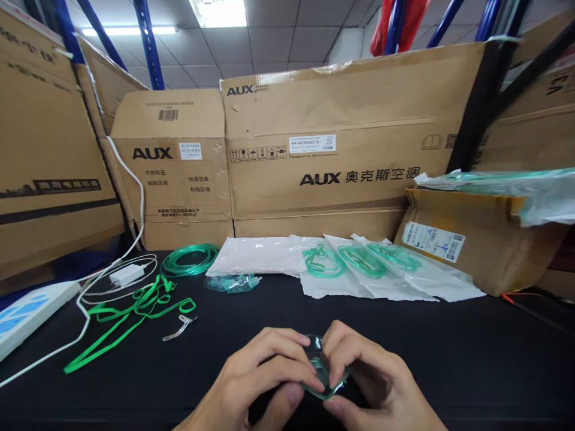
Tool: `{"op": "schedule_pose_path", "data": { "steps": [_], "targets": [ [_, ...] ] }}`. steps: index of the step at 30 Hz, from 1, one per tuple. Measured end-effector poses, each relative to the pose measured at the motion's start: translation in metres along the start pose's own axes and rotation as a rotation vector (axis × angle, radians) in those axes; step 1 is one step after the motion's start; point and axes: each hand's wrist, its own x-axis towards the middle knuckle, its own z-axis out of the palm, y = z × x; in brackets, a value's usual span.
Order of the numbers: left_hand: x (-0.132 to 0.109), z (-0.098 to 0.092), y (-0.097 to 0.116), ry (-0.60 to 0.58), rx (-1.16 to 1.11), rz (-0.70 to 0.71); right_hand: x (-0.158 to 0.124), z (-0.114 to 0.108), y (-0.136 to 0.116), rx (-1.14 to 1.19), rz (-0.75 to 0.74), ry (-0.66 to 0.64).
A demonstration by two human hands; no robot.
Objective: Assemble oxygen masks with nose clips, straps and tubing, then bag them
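Observation:
Low in the middle of the head view, my left hand (274,374) and my right hand (366,371) both grip a clear, greenish plastic oxygen mask (320,365). Fingers of each hand close on its rim from either side, and they hide much of it. On the black table to the left lie tangled green elastic straps (135,311) and a small metal nose strip (179,329). Behind them rests a coil of green tubing (191,260). A small bag of clear green plastic parts (232,282) lies just right of the coil.
White pouches (258,254) lie along the back; several clear-fronted ones show green tubing (366,261). A white power strip (36,314) and charger cable (128,275) occupy the left. Large cardboard boxes (350,203) wall the back, and a smaller carton (449,230) stands right, with packages (503,182) on top.

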Motion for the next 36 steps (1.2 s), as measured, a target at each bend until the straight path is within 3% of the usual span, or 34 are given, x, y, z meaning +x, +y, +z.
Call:
{"op": "schedule_pose_path", "data": {
  "steps": [9,21,28,36],
  "targets": [
    [-0.0023,0.0015,-0.0001,-0.003,0.023,0.012,-0.0002,-0.0003,-0.0069,-0.107,-0.029,-0.008],
    [-0.0049,0.0037,-0.0026,-0.013,0.088,0.007,-0.0032,-0.0031,-0.0083,-0.034,0.067,-0.036],
    [-0.0054,0.0086,-0.0069,0.052,0.052,0.038,-0.0024,-0.0030,-0.0058,0.005,0.074,-0.072],
    [-0.0023,0.0025,-0.0002,-0.016,0.006,-0.011,-0.0010,-0.0046,-0.0075,0.077,0.128,-0.108]
  ]
}}
